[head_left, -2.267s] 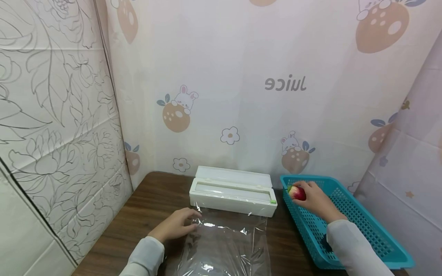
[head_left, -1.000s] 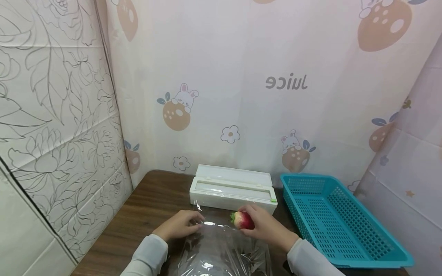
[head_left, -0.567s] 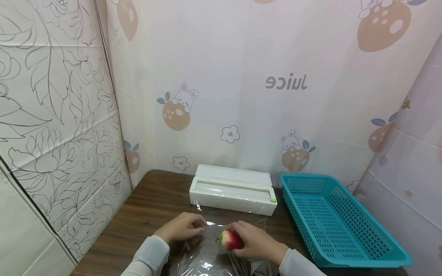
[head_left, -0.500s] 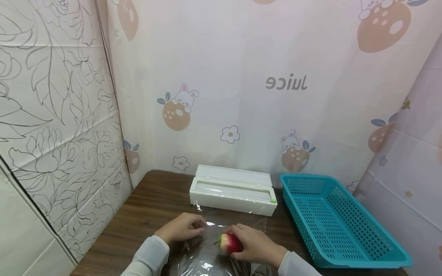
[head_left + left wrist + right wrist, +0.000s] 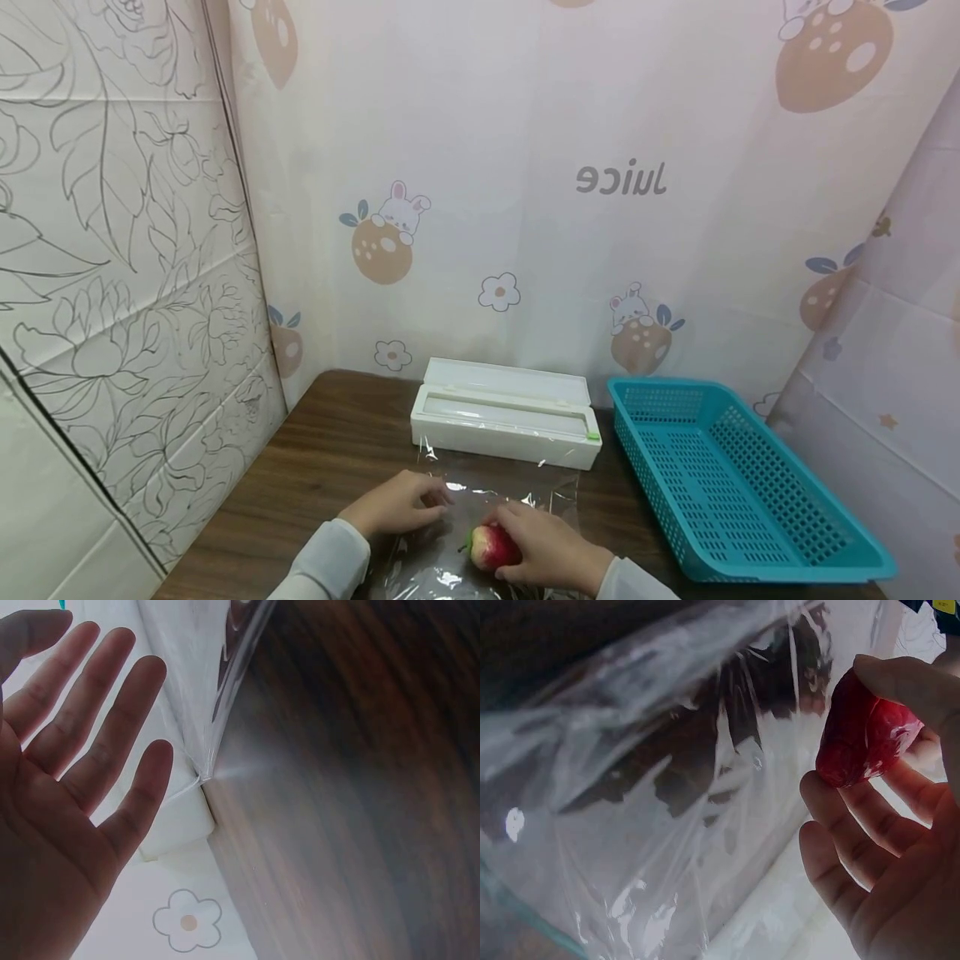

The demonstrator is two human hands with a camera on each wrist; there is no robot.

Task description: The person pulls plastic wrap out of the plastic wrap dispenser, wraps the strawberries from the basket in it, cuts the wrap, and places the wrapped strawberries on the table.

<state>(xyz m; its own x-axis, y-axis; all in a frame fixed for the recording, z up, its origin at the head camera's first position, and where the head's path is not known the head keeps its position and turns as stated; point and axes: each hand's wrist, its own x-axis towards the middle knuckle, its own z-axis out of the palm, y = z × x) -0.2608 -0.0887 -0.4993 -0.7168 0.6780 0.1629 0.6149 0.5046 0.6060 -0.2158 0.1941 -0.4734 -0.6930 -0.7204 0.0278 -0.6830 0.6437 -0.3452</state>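
My right hand (image 5: pixel 546 546) holds a small red and pale-yellow apple (image 5: pixel 493 548), its green stem pointing left, low over the clear plastic film (image 5: pixel 442 575). In the right wrist view the thumb and fingertips pinch the apple's glossy red lobed end (image 5: pixel 862 739). My left hand (image 5: pixel 399 504) is at the film's left edge; its fingers are spread and hold nothing in the left wrist view. Whether they touch the film I cannot tell. The film runs toward me from a white cling film box (image 5: pixel 506 442), whose lid stands up.
A teal plastic basket (image 5: pixel 720 492) with perforated walls stands on the right of the dark wooden table (image 5: pixel 322 450). Behind the table hangs a printed curtain (image 5: pixel 517 208). A small green piece (image 5: pixel 593 436) sits at the box's right end.
My right hand has carried the apple from the basket leftward and down over the film, lowering it slightly further in the last half second. My left hand has shifted slightly toward me.
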